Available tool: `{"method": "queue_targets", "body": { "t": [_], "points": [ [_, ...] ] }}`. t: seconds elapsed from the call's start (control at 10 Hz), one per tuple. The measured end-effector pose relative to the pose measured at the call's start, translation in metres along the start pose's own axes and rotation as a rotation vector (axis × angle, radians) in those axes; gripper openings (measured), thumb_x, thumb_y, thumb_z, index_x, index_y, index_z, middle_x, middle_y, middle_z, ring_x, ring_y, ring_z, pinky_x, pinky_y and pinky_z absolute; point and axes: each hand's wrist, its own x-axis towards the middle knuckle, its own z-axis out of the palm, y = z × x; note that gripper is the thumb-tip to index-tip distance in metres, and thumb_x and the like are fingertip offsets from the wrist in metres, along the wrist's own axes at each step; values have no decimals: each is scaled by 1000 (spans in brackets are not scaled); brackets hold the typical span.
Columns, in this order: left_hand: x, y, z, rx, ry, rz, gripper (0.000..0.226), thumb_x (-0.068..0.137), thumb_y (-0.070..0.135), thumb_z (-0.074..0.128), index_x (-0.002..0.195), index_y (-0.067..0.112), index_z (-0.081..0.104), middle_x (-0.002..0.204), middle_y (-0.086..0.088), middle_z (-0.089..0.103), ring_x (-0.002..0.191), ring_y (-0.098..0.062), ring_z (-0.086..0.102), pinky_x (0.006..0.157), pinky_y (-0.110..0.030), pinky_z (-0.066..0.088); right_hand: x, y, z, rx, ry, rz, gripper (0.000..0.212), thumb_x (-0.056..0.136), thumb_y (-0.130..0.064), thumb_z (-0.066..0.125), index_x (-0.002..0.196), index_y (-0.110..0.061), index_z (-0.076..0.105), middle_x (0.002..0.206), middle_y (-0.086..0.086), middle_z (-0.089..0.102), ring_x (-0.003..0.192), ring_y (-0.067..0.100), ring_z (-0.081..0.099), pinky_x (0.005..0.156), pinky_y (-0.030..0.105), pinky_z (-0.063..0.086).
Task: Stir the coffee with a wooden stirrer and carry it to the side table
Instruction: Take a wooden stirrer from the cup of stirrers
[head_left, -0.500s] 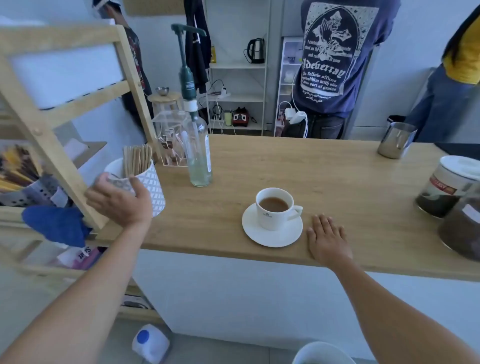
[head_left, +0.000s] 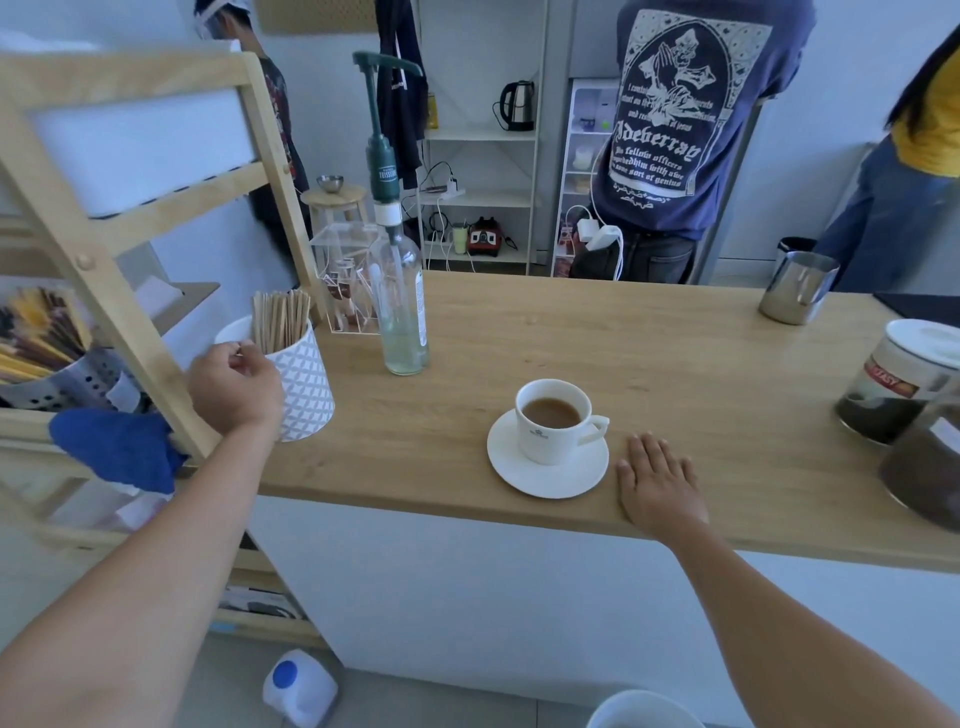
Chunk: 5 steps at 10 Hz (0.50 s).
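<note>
Far left: wooden shelf frame (head_left: 104, 291), standing against the bench's left end; a blue cloth (head_left: 117, 449) hangs on it.

Left hand (head_left: 234, 387): at the near rim of the white patterned holder (head_left: 306, 384), fingers curled in a narrow grip; whether they pinch a stick cannot be told.

Wooden stirrers (head_left: 280, 319): a bundle standing upright in that holder, at the bench's left end.

Clear pump bottle (head_left: 400, 306): upright, just right of the holder and farther back, green pump on top.

Coffee cup (head_left: 553, 421): white, holding brown coffee, on a white saucer (head_left: 545, 475) near the bench's (head_left: 571, 332) near edge, centre; handle points right.

Right hand (head_left: 657, 480): flat on the bench, fingers straight, just right of the saucer, holding nothing.

Steel jug (head_left: 797, 288): far right.

Lidded tin (head_left: 898, 379): right edge.
</note>
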Motion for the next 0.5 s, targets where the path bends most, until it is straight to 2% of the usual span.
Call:
{"method": "queue_targets", "body": {
  "t": [0.1, 0.2, 0.4, 0.5],
  "points": [
    [2, 5, 0, 26, -4, 169, 32, 92, 26, 48, 90, 2, 68, 93, -20, 67, 89, -33, 59, 74, -36, 44, 0, 0, 0, 8, 3, 3, 56, 101, -38, 10, 154, -20, 5, 162, -4, 0, 149, 13, -4, 122, 38, -2],
    [-5, 18, 0, 33, -6, 403, 31, 91, 27, 50, 85, 3, 69, 83, -19, 66, 79, -33, 59, 67, -38, 43, 0, 0, 0, 13, 4, 3, 56, 101, -39, 10, 153, -21, 6, 162, -4, 0, 149, 13, -3, 122, 38, -2],
    [-24, 43, 6, 15, 72, 794, 20, 92, 16, 56, 88, 6, 73, 82, -12, 71, 74, -33, 64, 62, -35, 49, -2, -2, -1, 19, 7, 1, 56, 101, -39, 10, 153, -20, 6, 162, -3, 0, 149, 14, -4, 122, 38, -2],
    [-31, 49, 9, 4, 105, 785, 18, 90, 15, 57, 88, 7, 73, 81, -11, 71, 73, -31, 65, 62, -34, 49, -2, -2, -2, 25, 5, 2, 56, 101, -39, 10, 154, -20, 5, 162, -3, -1, 149, 13, -4, 122, 38, -2]
  ]
}}
